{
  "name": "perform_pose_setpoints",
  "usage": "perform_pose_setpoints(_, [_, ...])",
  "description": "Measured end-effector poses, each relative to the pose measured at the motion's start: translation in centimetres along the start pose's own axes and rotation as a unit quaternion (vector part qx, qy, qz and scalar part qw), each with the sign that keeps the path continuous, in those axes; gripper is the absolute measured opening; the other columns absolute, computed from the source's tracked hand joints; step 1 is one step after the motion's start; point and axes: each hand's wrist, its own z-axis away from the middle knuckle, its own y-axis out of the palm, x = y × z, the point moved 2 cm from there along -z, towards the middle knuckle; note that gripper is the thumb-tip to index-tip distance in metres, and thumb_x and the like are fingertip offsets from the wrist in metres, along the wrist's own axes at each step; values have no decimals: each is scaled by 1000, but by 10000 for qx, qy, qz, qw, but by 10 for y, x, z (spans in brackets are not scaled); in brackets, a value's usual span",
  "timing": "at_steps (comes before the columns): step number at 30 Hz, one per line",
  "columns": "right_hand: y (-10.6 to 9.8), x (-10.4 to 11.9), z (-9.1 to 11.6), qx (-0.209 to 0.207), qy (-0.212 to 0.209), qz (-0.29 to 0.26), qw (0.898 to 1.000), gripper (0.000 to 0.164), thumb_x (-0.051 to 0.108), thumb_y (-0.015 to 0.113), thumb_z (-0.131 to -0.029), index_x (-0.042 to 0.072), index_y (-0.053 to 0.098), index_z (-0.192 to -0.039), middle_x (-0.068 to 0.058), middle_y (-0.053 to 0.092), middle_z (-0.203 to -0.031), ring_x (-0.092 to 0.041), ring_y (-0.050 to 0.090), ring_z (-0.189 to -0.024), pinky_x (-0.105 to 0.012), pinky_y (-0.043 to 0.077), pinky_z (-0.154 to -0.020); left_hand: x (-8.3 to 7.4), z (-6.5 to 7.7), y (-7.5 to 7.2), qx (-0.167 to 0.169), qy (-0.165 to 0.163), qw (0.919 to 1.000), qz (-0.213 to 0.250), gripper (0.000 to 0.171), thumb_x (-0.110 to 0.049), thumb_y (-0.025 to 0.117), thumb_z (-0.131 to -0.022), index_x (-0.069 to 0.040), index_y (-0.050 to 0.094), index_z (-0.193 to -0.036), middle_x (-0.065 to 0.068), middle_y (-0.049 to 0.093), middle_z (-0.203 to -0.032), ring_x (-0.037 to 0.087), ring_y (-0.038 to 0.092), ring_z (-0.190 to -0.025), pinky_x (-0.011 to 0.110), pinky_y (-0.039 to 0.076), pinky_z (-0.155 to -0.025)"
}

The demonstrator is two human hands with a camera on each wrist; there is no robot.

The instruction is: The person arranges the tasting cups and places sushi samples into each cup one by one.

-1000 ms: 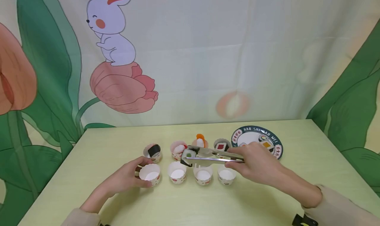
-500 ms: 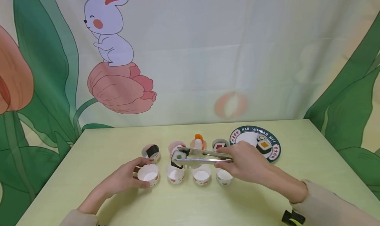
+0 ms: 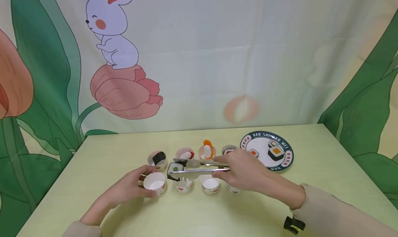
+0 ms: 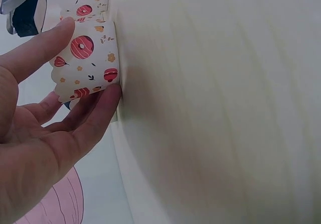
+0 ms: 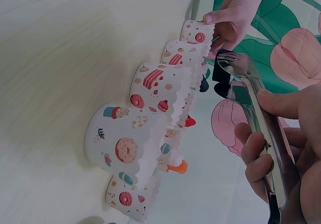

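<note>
My left hand (image 3: 129, 185) holds the white paper baking cup (image 3: 155, 184) at the left end of the front row, thumb and fingers on opposite sides. In the left wrist view this cup (image 4: 88, 58) shows printed doughnuts and rests on the table. My right hand (image 3: 248, 169) grips metal serving tongs (image 3: 202, 171), whose fork-like end shows in the right wrist view. Between the tong tips is a sushi roll piece (image 3: 175, 167), white with a green centre and dark wrap. It hangs just right of the held cup, above the second front cup (image 3: 184, 187).
Two more front cups, a middle one (image 3: 210, 186) and a right one (image 3: 234, 189), stand beside these. Behind, several cups hold sushi pieces, including a black-banded one (image 3: 159, 157) and an orange-topped one (image 3: 207, 150). A blue-rimmed plate (image 3: 289, 157) bears several sushi pieces.
My right hand has moved left with the tongs and the roll piece, from above the gap between rows towards the left-hand cup. The left hand stays on its cup.
</note>
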Motion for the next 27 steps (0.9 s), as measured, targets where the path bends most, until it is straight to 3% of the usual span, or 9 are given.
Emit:
perform_pose_setpoints(6, [3,7,-9,44,-129,234,9996,29,31,80,-91,11,80,-112,11,66,-72,-11,47,-68,-27,43,-62,-1,2,1,31,45,9999,91,67,-12,89,-80,3,55,-136,10,60,-121,31,57,-108,37,52,-84])
perform_pose_setpoints(11, [5,11,-16,31,-353,379,9987,21,31,80,-91,13,79,-100,15,59,-61,-7,44,-55,-34,44,-68,0,2,2,46,60,9998,190,67,-11,89,-80,3,54,-136,11,60,-122,31,58,-108,33,53,-82])
perform_pose_setpoints(16, [10,16,-22,44,-355,592,9976,18,36,80,-91,21,70,-86,19,45,-53,-3,41,-47,-35,41,-62,2,1,1,61,165,9997,148,68,-12,89,-81,4,53,-136,12,60,-123,32,58,-108,32,54,-81])
perform_pose_setpoints(22, [18,19,-27,269,-171,348,9989,17,36,79,-92,20,73,-91,18,50,-58,-3,43,-48,-26,36,-50,3,-1,1,81,253,9993,247,64,-11,89,-81,3,55,-133,12,60,-122,32,58,-109,31,56,-81])
perform_pose_setpoints(27, [24,21,-31,347,-169,201,9991,16,33,79,-92,19,73,-93,17,53,-63,-5,46,-52,-25,37,-50,3,-1,1,88,308,9990,299,61,-11,88,-81,3,55,-131,12,59,-121,32,58,-107,31,56,-81])
